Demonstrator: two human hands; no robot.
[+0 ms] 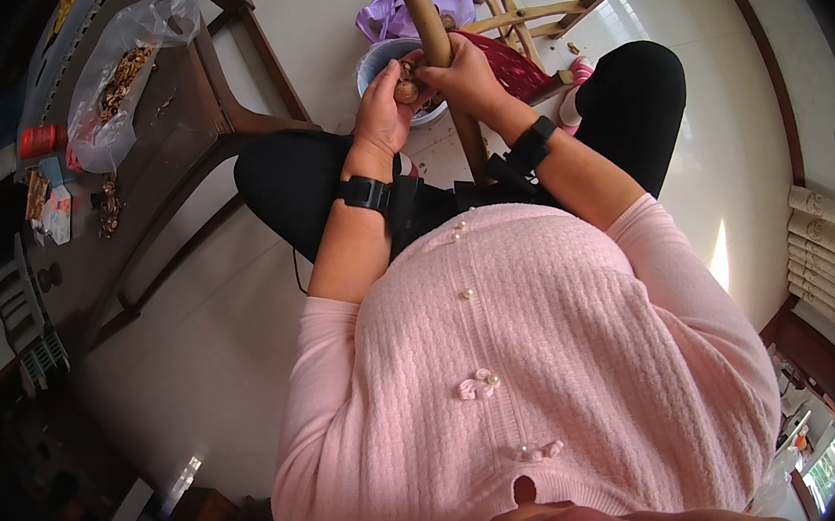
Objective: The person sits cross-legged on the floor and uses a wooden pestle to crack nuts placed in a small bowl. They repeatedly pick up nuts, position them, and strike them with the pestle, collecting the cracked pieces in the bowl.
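My left hand (384,105) is curled around a whole brown walnut (407,93), with what look like shell pieces just above it. My right hand (471,78) is wrapped on a round wooden pole (422,15), its thumb reaching towards the walnut. The pole slants between my knees, and my right hand covers part of it. Directly under both hands is a pale blue bucket (366,66); bits of brown shell show inside it, though the hands hide most of the opening. Behind the bucket lies a purple plastic bag (386,9) with walnuts in it.
A red perforated plastic container (507,56) stands beside a wooden frame with crossed legs (515,17). To the left, a dark wooden table (178,125) carries a clear plastic bag (168,17) of walnut kernels (125,78), a red-lidded jar (38,141) and small boxes (57,212). Shell crumbs dot the tiled floor.
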